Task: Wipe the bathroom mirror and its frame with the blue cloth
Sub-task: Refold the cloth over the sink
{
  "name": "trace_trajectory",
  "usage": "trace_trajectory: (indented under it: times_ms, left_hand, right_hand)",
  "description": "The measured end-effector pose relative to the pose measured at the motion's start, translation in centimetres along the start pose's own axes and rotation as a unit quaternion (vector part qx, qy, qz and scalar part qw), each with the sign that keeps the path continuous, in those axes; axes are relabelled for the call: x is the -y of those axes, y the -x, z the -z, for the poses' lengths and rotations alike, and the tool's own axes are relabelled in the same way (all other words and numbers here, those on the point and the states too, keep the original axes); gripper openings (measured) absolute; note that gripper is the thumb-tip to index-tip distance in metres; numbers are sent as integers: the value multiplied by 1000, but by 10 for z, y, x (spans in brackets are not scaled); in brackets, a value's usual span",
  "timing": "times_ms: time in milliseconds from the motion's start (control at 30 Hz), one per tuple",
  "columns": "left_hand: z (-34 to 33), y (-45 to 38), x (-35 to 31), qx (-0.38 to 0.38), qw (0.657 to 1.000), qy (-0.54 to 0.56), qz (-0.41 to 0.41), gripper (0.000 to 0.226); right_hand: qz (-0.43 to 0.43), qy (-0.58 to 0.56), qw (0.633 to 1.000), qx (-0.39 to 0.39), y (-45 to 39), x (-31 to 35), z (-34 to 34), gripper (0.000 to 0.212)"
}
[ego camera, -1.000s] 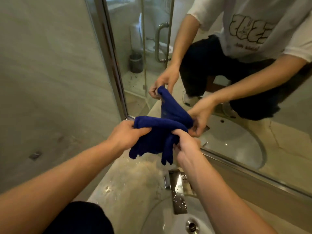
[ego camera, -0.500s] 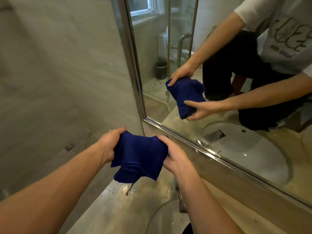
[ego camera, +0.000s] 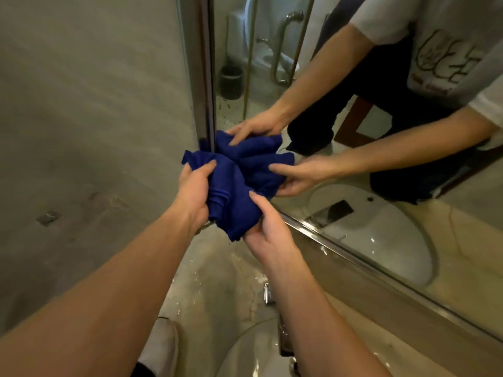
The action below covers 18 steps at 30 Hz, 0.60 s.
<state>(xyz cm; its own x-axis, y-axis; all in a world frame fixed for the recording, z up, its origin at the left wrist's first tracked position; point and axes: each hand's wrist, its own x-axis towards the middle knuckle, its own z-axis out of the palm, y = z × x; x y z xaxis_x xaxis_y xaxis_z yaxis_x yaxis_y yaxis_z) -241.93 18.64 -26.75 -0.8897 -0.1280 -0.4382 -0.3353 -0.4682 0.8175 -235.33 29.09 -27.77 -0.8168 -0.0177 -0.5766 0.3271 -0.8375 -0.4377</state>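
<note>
Blue cloth [ego camera: 231, 191] bunched at mirror's [ego camera: 353, 148] lower left corner, against frame [ego camera: 202, 77], likely gathered into wiping pad. Left hand [ego camera: 194, 191] grip clamped on cloth; right hand [ego camera: 268, 227] grip clamped underneath, above desk [ego camera: 206, 281].

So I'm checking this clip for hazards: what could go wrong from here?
The cloth is bunched in both hands at the frame's corner; a wad may skip the edge. Water beads on the counter could soak a dangling end and streak the mirror.
</note>
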Motion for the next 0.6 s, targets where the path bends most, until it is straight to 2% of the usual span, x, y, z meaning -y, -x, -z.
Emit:
trace_trajectory:
  times_ms: [200, 333, 500, 600]
  left_hand:
    - [-17, -5, 29, -56, 997, 46, -12, 33]
    - [-38, 2, 55, -59, 996, 71, -3, 40]
    - [-61, 44, 90, 8, 1000, 7, 21, 68]
    - [-56, 36, 83, 12, 999, -42, -16, 62]
  right_hand:
    - [56, -40, 996, -49, -10, 3, 7, 34]
    - [84, -64, 991, -86, 2, 15, 19, 32]
    - [120, -118, 979, -119, 28, 33, 52, 27]
    - [141, -128, 973, -133, 22, 27, 42, 23]
